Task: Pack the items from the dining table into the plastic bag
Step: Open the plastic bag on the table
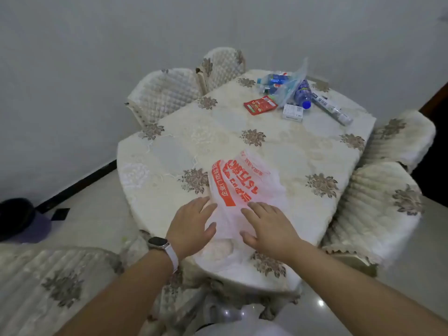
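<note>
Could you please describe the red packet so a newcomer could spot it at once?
On the dining table, look to the far right corner, where items lie clustered. The red packet lies flat at the cluster's left edge, beside a white box; it alone is mainly red.

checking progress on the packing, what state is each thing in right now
plastic bag: lying flat, not opened
left hand: open, at the bag's edge
right hand: open, flat on the bag
bottle: on its side, capped
red packet: lying flat, unpacked
white box: lying flat, unpacked
clear bag: crumpled, items inside
</note>
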A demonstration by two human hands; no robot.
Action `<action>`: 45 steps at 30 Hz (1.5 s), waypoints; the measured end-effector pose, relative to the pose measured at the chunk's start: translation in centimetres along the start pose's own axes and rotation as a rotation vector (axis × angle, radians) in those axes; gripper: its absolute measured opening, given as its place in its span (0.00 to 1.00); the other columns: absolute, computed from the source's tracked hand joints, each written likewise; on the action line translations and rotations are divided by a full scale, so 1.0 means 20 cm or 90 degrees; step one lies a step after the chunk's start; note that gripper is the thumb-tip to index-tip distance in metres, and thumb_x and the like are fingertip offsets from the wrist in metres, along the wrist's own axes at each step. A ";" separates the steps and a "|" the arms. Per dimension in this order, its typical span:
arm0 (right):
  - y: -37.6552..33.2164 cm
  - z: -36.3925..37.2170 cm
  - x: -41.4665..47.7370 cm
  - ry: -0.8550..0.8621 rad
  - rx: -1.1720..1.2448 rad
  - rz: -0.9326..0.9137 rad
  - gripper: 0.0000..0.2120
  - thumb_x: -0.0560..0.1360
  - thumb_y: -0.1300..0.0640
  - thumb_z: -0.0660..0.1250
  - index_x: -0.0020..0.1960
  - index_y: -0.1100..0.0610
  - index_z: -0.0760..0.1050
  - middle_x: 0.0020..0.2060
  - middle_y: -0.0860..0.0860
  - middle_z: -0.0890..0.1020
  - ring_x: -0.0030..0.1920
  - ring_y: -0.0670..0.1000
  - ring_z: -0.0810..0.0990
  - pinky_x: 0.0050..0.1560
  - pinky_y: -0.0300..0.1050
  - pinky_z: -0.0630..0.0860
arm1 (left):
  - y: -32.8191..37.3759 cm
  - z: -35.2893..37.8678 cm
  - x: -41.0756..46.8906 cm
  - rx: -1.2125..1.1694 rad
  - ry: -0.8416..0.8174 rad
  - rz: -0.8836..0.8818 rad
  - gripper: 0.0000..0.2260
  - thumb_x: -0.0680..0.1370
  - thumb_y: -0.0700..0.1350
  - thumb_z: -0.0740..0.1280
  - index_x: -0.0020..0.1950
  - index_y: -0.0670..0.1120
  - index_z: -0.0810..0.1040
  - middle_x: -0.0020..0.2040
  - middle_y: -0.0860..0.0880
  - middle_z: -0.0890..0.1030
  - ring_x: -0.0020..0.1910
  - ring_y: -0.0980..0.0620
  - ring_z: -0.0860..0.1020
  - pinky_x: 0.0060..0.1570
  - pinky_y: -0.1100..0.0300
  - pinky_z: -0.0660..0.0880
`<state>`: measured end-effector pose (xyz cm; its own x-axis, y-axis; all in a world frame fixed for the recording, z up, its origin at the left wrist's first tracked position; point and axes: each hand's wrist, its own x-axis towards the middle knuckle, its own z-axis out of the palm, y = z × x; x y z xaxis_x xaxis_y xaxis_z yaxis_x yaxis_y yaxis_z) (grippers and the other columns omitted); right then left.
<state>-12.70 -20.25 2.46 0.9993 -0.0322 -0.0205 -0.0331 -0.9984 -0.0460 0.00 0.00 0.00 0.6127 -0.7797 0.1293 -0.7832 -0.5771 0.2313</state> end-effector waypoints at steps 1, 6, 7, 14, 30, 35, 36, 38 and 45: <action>-0.02 0.03 0.04 -0.016 0.006 0.007 0.27 0.74 0.39 0.57 0.67 0.54 0.71 0.65 0.54 0.76 0.64 0.57 0.74 0.62 0.55 0.72 | -0.04 0.03 0.02 -0.015 -0.026 0.002 0.21 0.73 0.53 0.64 0.63 0.45 0.79 0.63 0.42 0.79 0.60 0.41 0.78 0.54 0.47 0.78; -0.11 0.23 0.15 -0.074 0.033 0.041 0.30 0.75 0.36 0.58 0.70 0.52 0.66 0.67 0.51 0.73 0.66 0.55 0.71 0.68 0.53 0.67 | -0.13 0.19 0.05 -0.076 -0.070 0.008 0.22 0.74 0.53 0.63 0.64 0.44 0.78 0.62 0.42 0.79 0.60 0.42 0.79 0.54 0.47 0.79; -0.11 0.27 0.16 -0.084 0.028 0.043 0.30 0.74 0.35 0.58 0.70 0.52 0.66 0.66 0.51 0.73 0.65 0.55 0.72 0.67 0.53 0.67 | -0.14 0.22 0.05 -0.085 -0.077 0.012 0.23 0.74 0.54 0.61 0.64 0.44 0.78 0.63 0.42 0.79 0.60 0.42 0.79 0.54 0.47 0.79; -0.06 0.42 0.18 -0.103 0.105 0.100 0.11 0.77 0.49 0.63 0.54 0.54 0.78 0.49 0.51 0.82 0.49 0.55 0.79 0.53 0.49 0.75 | -0.11 0.35 -0.01 -0.156 -0.177 -0.004 0.27 0.76 0.57 0.57 0.71 0.46 0.73 0.70 0.44 0.74 0.67 0.43 0.73 0.63 0.48 0.72; 0.23 -0.20 0.02 0.123 0.546 0.317 0.08 0.76 0.57 0.60 0.44 0.47 0.75 0.37 0.50 0.80 0.37 0.51 0.76 0.37 0.48 0.73 | 0.13 0.18 0.58 -0.140 0.006 0.121 0.12 0.73 0.47 0.61 0.50 0.44 0.79 0.67 0.41 0.76 0.65 0.40 0.74 0.66 0.38 0.67; 0.48 -0.28 -0.13 0.218 0.576 0.404 0.09 0.76 0.63 0.61 0.43 0.50 0.75 0.37 0.49 0.79 0.35 0.48 0.74 0.37 0.45 0.70 | 0.19 0.10 0.71 -0.146 0.040 0.081 0.09 0.72 0.40 0.63 0.48 0.41 0.79 0.47 0.42 0.82 0.46 0.39 0.81 0.44 0.48 0.76; 0.54 -0.29 -0.16 0.221 0.573 0.412 0.10 0.76 0.63 0.61 0.43 0.50 0.76 0.36 0.48 0.79 0.35 0.46 0.74 0.36 0.45 0.70 | 0.22 0.07 0.72 -0.148 0.040 0.067 0.08 0.71 0.39 0.63 0.48 0.42 0.78 0.42 0.42 0.82 0.40 0.39 0.80 0.38 0.51 0.74; 0.65 -0.31 -0.20 0.222 0.573 0.433 0.10 0.76 0.63 0.62 0.43 0.50 0.78 0.36 0.48 0.80 0.35 0.47 0.76 0.36 0.45 0.72 | 0.27 0.01 0.75 -0.145 0.040 0.047 0.07 0.73 0.38 0.64 0.49 0.42 0.78 0.39 0.42 0.81 0.37 0.38 0.79 0.34 0.53 0.72; 0.98 -0.37 -0.32 0.163 0.617 0.441 0.11 0.75 0.65 0.66 0.47 0.50 0.80 0.44 0.48 0.84 0.47 0.50 0.82 0.48 0.46 0.77 | 0.48 -0.15 0.84 -0.197 0.030 -0.018 0.12 0.77 0.40 0.65 0.59 0.47 0.79 0.52 0.46 0.83 0.49 0.42 0.80 0.43 0.55 0.72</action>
<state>-19.52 -40.03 9.09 0.7356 -0.6620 -0.1438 -0.4517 -0.3211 -0.8324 3.03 -17.87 7.23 0.6442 -0.7477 0.1611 -0.7003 -0.4919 0.5172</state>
